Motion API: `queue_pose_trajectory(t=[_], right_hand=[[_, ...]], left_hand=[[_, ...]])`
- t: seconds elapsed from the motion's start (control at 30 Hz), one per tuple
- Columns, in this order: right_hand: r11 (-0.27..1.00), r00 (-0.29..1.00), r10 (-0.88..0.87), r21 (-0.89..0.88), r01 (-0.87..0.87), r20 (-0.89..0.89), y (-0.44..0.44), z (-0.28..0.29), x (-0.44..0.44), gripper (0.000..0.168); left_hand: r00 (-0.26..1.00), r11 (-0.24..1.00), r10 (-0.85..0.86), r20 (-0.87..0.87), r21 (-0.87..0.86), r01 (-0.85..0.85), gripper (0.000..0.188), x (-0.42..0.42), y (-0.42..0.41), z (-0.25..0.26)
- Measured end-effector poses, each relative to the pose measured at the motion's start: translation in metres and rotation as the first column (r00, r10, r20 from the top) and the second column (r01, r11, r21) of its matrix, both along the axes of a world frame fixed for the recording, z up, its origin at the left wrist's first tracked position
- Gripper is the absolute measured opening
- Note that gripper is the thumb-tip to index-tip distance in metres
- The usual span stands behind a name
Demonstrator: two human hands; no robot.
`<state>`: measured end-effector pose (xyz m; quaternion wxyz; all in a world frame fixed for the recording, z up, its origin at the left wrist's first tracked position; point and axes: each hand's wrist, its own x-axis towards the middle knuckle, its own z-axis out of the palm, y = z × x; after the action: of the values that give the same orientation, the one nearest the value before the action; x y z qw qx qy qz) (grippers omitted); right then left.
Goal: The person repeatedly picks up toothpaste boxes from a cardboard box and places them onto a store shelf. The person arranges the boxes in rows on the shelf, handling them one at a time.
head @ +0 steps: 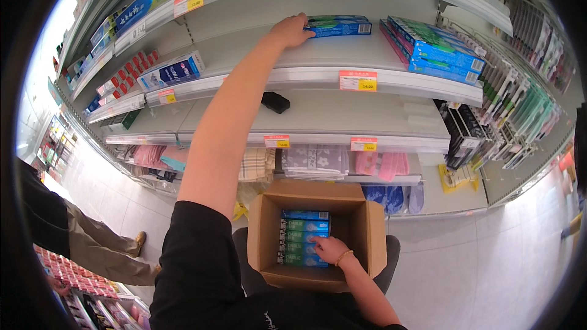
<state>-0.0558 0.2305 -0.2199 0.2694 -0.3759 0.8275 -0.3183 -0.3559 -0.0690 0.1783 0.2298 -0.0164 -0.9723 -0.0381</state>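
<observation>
My left hand (291, 31) reaches up to a store shelf and grips the left end of a small stack of blue and green toothpaste boxes (341, 26). To the right, on that same shelf, lies a larger stack of blue and green toothpaste boxes (440, 52), with pink ones at its left side. Below, an open cardboard box (316, 190) stands in front of my body. Several Darlie toothpaste boxes (302, 253) lie in a row inside it. My right hand (331, 250) is inside the cardboard box, its fingertips on the toothpaste boxes; whether it grips one is unclear.
Shelf edges with price tags (357, 80) run across the view. A black object (275, 101) lies on the shelf below. Folded towels (316, 162) fill a lower level. Hanging toothbrush packs (509, 96) are at right. Another person (105, 243) stands at the left.
</observation>
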Motion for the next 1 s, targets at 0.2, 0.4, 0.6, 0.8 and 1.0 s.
queue_pose_trajectory(t=[0.2,0.4,0.6,0.8,1.0], right_hand=[[1.0,1.0,0.008,-0.023,-0.008,-0.005,-0.001,0.0,0.002,0.033],[1.0,1.0,0.004,-0.002,-0.004,0.004,-0.001,0.004,-0.001,0.033],[0.999,0.999,-0.02,-0.037,0.019,-0.035,0.002,-0.004,-0.005,0.033],[0.981,0.993,-0.109,-0.164,0.102,-0.036,-0.004,0.001,-0.011,0.031],[0.685,0.801,-0.189,-0.508,0.522,0.568,-0.01,0.036,-0.015,0.045]], left_hand=[[0.994,0.992,-0.078,-0.082,0.094,0.085,0.054,-0.002,-0.01,-0.001],[0.976,0.987,-0.099,-0.194,-0.14,0.072,0.046,0.043,0.017,0.013],[0.859,0.978,-0.198,-0.472,-0.151,0.142,0.043,0.112,0.011,0.01],[0.666,0.963,-0.271,-0.695,-0.185,0.198,0.055,0.226,-0.01,-0.046],[0.868,0.978,-0.14,-0.476,0.071,0.196,0.061,0.374,0.015,-0.153]])
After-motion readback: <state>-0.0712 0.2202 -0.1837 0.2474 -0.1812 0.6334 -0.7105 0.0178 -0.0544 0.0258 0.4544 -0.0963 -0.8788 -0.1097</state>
